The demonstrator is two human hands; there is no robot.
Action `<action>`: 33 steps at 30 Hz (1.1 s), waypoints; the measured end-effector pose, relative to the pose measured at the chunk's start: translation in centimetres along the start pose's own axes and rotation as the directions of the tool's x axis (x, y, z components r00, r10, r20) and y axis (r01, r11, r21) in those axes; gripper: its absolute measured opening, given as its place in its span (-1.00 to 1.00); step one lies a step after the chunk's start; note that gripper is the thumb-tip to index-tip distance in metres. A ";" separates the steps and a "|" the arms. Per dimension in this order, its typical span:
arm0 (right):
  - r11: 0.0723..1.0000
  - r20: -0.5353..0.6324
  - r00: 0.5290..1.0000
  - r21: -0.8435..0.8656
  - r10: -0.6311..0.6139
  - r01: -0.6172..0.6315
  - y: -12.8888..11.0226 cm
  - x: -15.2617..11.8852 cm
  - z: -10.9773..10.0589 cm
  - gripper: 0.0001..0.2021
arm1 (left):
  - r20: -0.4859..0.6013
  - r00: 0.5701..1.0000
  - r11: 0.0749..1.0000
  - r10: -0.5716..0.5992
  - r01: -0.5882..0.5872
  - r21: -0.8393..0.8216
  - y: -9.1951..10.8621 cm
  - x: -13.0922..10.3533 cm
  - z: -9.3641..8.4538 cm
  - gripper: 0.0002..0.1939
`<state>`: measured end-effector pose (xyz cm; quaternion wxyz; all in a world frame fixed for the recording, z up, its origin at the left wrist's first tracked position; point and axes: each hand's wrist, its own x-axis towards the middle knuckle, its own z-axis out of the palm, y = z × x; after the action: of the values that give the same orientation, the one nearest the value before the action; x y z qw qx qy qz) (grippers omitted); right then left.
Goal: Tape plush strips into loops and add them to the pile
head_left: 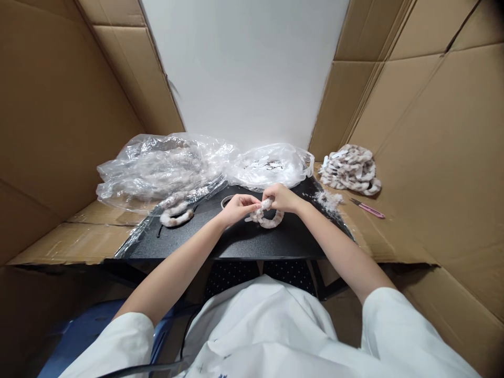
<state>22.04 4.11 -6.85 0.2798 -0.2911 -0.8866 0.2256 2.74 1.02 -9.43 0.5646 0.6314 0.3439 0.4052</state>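
Observation:
Over the middle of the black table (220,241), both hands pinch a fluffy white-and-brown cord loop (272,221). My left hand (240,208) has its thumb and fingers closed on the loop's upper left part. Close beside it, my right hand (284,198) grips the upper end, fingertips almost meeting the left ones. The loop's lower curve hangs at or just above the table; which, I cannot tell. A small white tag (248,219) sticks out at its left. Behind my left hand shows part of a thin pale ring (225,200).
Another fluffy loop (176,216) with a black cord lies left. Behind it sits a large clear bag (157,163) of fluffy material; a second bag (271,165) holds small dark-and-white pieces. At right are tagged loops (350,170), fluff (329,200) and a pink-handled cutter (368,208). Cardboard walls flank the table.

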 end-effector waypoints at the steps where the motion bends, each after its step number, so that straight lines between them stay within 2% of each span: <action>1: 0.999 -0.055 0.998 -0.010 -0.037 0.037 0.1 -0.2 0.3 -0.92 | 0.007 1.000 1.000 -0.004 0.004 0.000 0.0 0.0 0.0 -0.66; 4: 0.995 -0.205 0.974 0.014 -0.094 0.099 0.5 -0.7 1.1 -0.90 | 0.007 1.000 1.000 -0.020 0.020 0.003 0.1 0.0 0.1 -0.65; 7: 0.998 -0.293 0.954 -0.006 -0.059 0.060 0.8 -1.1 1.7 -0.91 | 0.005 1.000 0.999 -0.025 0.025 0.022 0.2 -0.1 0.3 -0.65; 11: 0.997 -0.303 0.951 -0.034 0.055 -0.069 0.9 -1.2 2.1 -0.84 | -0.001 0.999 0.999 -0.036 0.036 -0.007 0.0 -0.1 0.5 -0.65; 15: 0.985 -0.347 0.929 -0.065 0.130 -0.162 0.9 -1.3 2.5 -0.80 | -0.055 0.992 0.991 -0.116 0.112 -0.067 -0.6 0.2 0.4 -0.62; 19: 0.984 -0.348 0.934 -0.124 0.079 -0.130 0.9 -1.6 2.7 -0.81 | -0.008 0.974 0.965 -0.225 0.222 -0.137 -1.0 0.4 0.0 -0.59; 23: 0.991 -0.325 0.946 -0.126 0.007 -0.051 0.7 -1.6 2.9 -0.85 | 0.050 0.965 0.954 -0.257 0.261 -0.145 -1.0 0.5 -0.3 -0.62; 25: 0.994 -0.342 0.939 -0.079 0.039 -0.070 0.7 -1.5 2.7 -0.85 | 0.034 0.970 0.961 -0.239 0.242 -0.132 -0.9 0.6 -0.3 -0.63; 27: 0.991 -0.355 0.925 0.042 0.134 -0.127 1.1 -1.3 2.1 -0.74 | -0.006 0.979 0.973 -0.203 0.201 -0.114 -0.9 0.6 -0.3 -0.64; 29: 0.941 -0.255 0.926 0.269 0.276 -0.207 1.7 -1.3 0.9 -0.60 | -0.051 0.985 0.982 -0.168 0.162 -0.096 -0.9 0.6 -0.3 -0.65; 31: 0.802 -0.044 0.925 0.515 0.378 -0.303 2.4 -1.5 -0.4 -0.61 | -0.078 0.985 0.986 -0.152 0.146 -0.079 -0.8 0.7 -0.2 -0.64; 33: 0.651 0.124 0.901 0.651 0.416 -0.390 3.0 -1.7 -1.2 -0.64 | -0.073 0.986 0.988 -0.148 0.145 -0.045 -0.7 0.6 -0.1 -0.63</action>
<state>25.12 5.52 -8.25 0.3235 -0.3661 -0.6559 0.5754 2.94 1.73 -10.08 0.5919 0.5770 0.4026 0.3932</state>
